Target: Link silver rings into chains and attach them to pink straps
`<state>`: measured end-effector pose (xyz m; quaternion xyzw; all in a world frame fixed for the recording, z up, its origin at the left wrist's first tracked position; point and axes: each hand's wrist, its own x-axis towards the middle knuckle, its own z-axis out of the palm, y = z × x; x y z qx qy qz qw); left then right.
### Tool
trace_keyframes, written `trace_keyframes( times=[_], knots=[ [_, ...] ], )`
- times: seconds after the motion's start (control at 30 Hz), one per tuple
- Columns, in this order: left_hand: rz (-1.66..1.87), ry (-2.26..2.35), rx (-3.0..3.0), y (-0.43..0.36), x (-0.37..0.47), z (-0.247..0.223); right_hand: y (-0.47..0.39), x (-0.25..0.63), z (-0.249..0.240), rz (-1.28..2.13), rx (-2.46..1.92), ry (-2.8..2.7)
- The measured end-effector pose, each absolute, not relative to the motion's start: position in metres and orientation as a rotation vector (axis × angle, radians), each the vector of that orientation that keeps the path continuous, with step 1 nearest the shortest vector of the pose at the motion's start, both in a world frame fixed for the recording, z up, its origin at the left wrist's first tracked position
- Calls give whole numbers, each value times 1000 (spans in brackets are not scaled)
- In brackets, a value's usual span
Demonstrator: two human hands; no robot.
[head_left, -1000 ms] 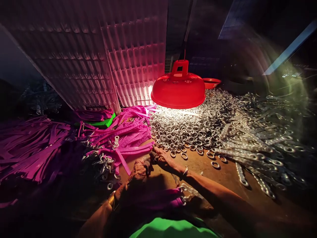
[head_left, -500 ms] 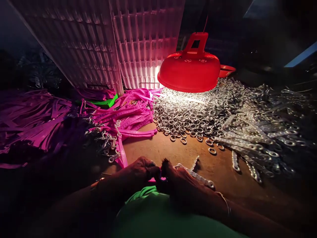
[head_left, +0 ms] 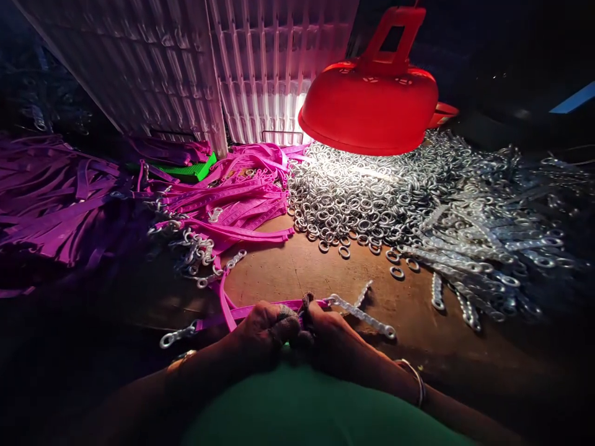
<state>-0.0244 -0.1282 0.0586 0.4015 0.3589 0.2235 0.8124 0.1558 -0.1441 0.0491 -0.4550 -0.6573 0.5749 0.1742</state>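
My left hand (head_left: 272,323) and my right hand (head_left: 320,325) meet at the front of the wooden table (head_left: 274,266), fingers closed close together. A pink strap (head_left: 248,308) runs behind and between them, and both hands pinch it; the exact grip is dark. At the strap's left end hangs a silver link piece (head_left: 178,334). Just beyond my right hand, a silver strip with an end ring (head_left: 365,317) joins the strap's right end, and a shorter silver strip (head_left: 363,293) lies behind it.
Pink straps (head_left: 251,204) are heaped at the left, with a green tray (head_left: 195,168) among them. Silver rings (head_left: 353,204) pile up under a red hanging lamp (head_left: 372,105). Silver strips (head_left: 493,248) lie at the right. Ribbed translucent panels (head_left: 274,68) stand behind.
The view has shifted slightly, and the lamp looks larger and higher. More of the pink strap and its left silver end now show beside my hands, which stay together.
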Motion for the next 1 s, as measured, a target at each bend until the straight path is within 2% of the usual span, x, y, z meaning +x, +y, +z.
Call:
trace_keyframes(
  times=[0.2,0.43,0.6,0.7,0.83,1.0],
  knots=[
    [434,836,723,-118,-16,45,-133,157,57,1370,-1254,-2346],
    [424,871,771,-117,-12,36,-124,160,57,1265,-1180,-2445],
    [330,987,1414,-85,-39,62,-108,190,56,1163,-1207,-2397],
    [203,1257,1891,-71,-62,71,-104,211,53,925,-1280,-2498],
    [-218,1581,2156,-88,-74,57,-119,220,49,676,-1544,-2579],
    [-239,1507,2211,-109,-86,28,-123,236,27,442,-1587,-2486]
  ],
)
